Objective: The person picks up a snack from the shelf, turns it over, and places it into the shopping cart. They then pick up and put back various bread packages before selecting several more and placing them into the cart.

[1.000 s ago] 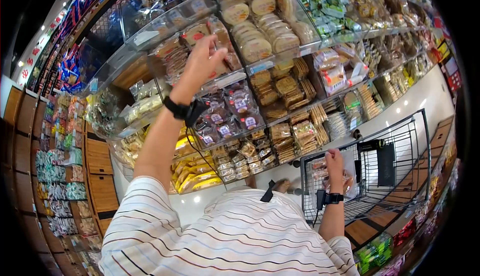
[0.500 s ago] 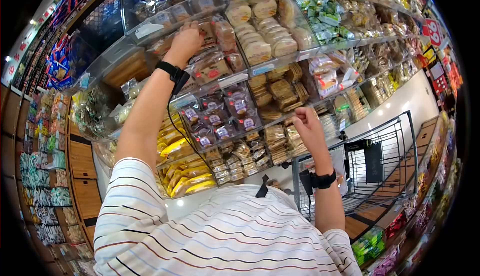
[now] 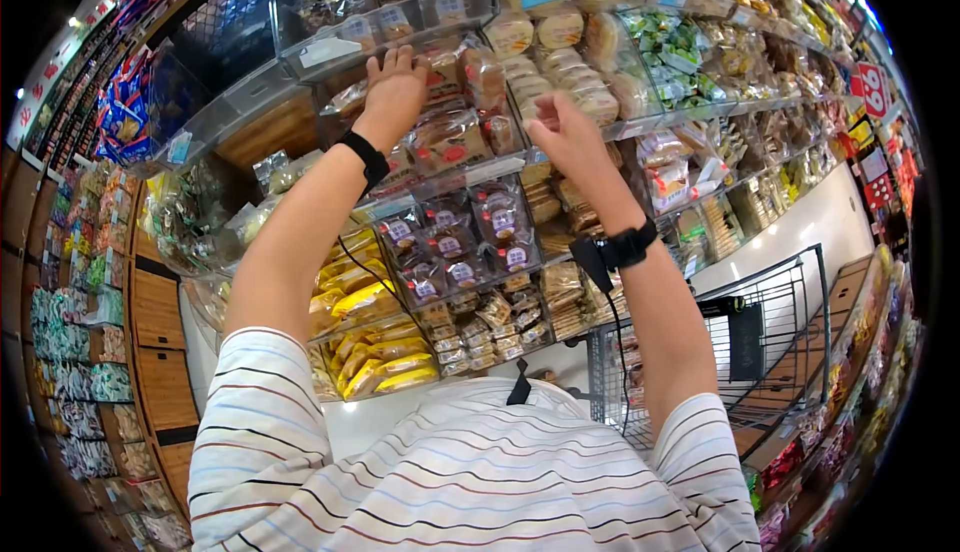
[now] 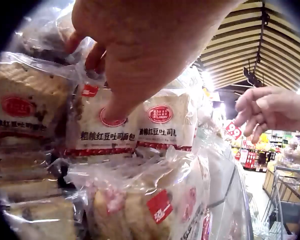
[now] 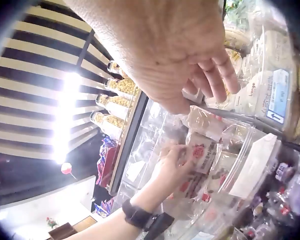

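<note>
Left wrist view: bread packets (image 4: pixel 97 134), clear-wrapped, directly under the left hand's fingers. Printed: 粗粮红豆吐司面包, beneath a red oval seal whose lettering is too small to read. One packet beside the thumb, same design, line partly hidden.

Sign (image 4: pixel 234 132), red and white, beyond the right hand's fingertips: seems to read 9.9. Label (image 5: pixel 279 100), blue and white, near the right fingers: an arrow; remaining print unclear.

Left hand (image 3: pixel 398 92): fingers moderately spread and bent down onto the packets, thumb against a printed front. Whether they pinch a packet, I cannot tell.

Right hand (image 3: pixel 570 137): fingers loosely bent, thumb apart, grasp empty; raised in front of round packaged cakes (image 3: pixel 585 92), to the right of the left fingers.

Head view only: shopping cart (image 3: pixel 745 352), well apart from the right fingers, on their near side; yellow packets (image 3: pixel 375 377), nearer the body than the left fingers.

Right wrist view only: jars (image 5: pixel 112 106) of pale yellow pieces on a shelf top, beyond the left fingers.

Both wrist views: striped ceiling (image 4: pixel 250 42), high above the fingers.
</note>
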Motion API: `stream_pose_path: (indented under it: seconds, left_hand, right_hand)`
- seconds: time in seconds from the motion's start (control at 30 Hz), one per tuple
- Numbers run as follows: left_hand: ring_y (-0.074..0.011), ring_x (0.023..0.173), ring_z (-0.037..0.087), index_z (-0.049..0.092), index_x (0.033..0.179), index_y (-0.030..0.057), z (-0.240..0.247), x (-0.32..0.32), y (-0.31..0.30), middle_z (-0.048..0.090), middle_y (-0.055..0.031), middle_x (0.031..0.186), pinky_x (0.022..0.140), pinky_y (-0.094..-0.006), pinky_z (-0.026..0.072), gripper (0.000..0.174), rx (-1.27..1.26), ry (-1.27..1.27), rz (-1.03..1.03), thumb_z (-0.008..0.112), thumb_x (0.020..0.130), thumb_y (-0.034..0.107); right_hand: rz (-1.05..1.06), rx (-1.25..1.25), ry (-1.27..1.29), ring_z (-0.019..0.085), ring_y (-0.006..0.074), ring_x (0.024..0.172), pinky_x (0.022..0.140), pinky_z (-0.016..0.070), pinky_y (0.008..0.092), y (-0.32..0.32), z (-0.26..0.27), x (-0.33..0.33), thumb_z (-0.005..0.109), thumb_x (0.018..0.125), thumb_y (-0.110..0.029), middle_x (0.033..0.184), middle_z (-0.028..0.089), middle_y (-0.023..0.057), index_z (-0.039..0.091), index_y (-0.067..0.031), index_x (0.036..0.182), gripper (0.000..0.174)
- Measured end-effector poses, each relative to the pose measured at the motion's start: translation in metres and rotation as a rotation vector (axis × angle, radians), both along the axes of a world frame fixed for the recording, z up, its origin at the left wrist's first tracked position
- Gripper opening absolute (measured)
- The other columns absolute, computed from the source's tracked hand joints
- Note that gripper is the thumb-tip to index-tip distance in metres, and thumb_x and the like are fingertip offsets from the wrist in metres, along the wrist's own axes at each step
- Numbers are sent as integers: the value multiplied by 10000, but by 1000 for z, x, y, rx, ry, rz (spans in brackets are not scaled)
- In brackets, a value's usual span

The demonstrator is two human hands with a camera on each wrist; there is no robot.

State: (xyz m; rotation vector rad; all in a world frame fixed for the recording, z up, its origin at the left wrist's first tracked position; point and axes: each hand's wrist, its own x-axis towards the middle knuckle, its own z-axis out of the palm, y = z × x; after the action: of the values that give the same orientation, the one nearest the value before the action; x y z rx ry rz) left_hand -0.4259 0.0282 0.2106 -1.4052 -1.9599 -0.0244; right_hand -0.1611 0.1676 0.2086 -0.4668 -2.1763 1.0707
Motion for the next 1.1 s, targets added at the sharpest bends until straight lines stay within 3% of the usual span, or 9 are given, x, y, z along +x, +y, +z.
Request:
stream_pose_path:
  seconds: [0.1, 0.23, 0.33, 0.47, 0.6, 0.77, 0.9, 1.0, 1.1]
  left_hand:
    - [-322, 1145, 540, 535, 1236, 68, 5, 9, -13, 553, -120, 1206, 889, -503, 441, 452, 5, -185, 23, 699, 845, 224]
    - [-329, 1121, 577, 395, 1382, 126, 0, -12, -20, 537, -119, 1199, 831, -459, 521, 632, -61, -320, -16, 714, 856, 272]
    - [-345, 1130, 575, 364, 1395, 126, 0, -8, -20, 528, -130, 1202, 853, -472, 532, 648, -157, -380, 123, 711, 873, 289]
    - [-367, 1111, 588, 352, 1404, 149, -11, -17, -15, 535, -141, 1211, 808, -455, 555, 652, -133, -344, 104, 698, 887, 342]
    - [-349, 1080, 599, 417, 1334, 111, -9, -18, -14, 575, -155, 1148, 803, -470, 540, 555, -201, -324, 102, 689, 871, 249]
    - [-360, 1094, 588, 426, 1360, 121, 10, -6, -30, 579, -148, 1161, 849, -490, 515, 457, -327, -331, 53, 568, 925, 113]
    - [-368, 1081, 581, 494, 1309, 112, 2, -7, -42, 577, -161, 1152, 849, -486, 509, 430, -300, -257, -44, 560, 889, 46]
    - [-375, 1093, 578, 517, 1291, 106, -2, -4, -48, 581, -177, 1173, 865, -477, 508, 437, -303, -227, -96, 562, 865, 18]
    - [-384, 1127, 573, 516, 1291, 98, 3, 1, -50, 583, -192, 1200, 896, -461, 505, 445, -363, -270, -99, 555, 857, 6]
  right_hand:
    - [-16, 102, -26, 637, 352, 971, 844, 509, 432, 5, 12, -28, 721, 839, -261, 1064, 654, 201, 587, 32, 1137, 439]
    - [-86, 287, -74, 608, 408, 1016, 852, 489, 497, 12, 16, -66, 738, 822, -342, 1081, 642, 225, 574, 35, 1108, 501]
    - [-142, 365, -166, 609, 423, 1013, 845, 489, 513, 12, 16, -86, 744, 811, -383, 1065, 641, 241, 563, 32, 1074, 523]
    - [-196, 389, -221, 633, 426, 954, 813, 512, 508, 13, 13, -105, 745, 800, -386, 1041, 646, 247, 558, 23, 1043, 511]
    - [-229, 488, -219, 651, 420, 901, 774, 531, 502, 16, 6, -118, 731, 786, -323, 1010, 658, 235, 550, 15, 1039, 460]
    - [-229, 448, -76, 646, 415, 917, 771, 525, 499, 15, -3, -111, 714, 774, -281, 974, 658, 245, 544, 10, 1018, 415]
    - [-275, 325, -73, 634, 427, 921, 764, 512, 495, 5, 7, -94, 708, 771, -278, 957, 658, 247, 537, -2, 1003, 398]
    - [-272, 248, 105, 644, 415, 901, 763, 511, 465, 7, 15, -78, 718, 772, -297, 958, 669, 242, 559, -7, 1040, 425]
    - [-278, 68, 146, 662, 359, 881, 787, 506, 430, 2, 32, -45, 726, 781, -339, 968, 675, 222, 587, -8, 1080, 467]
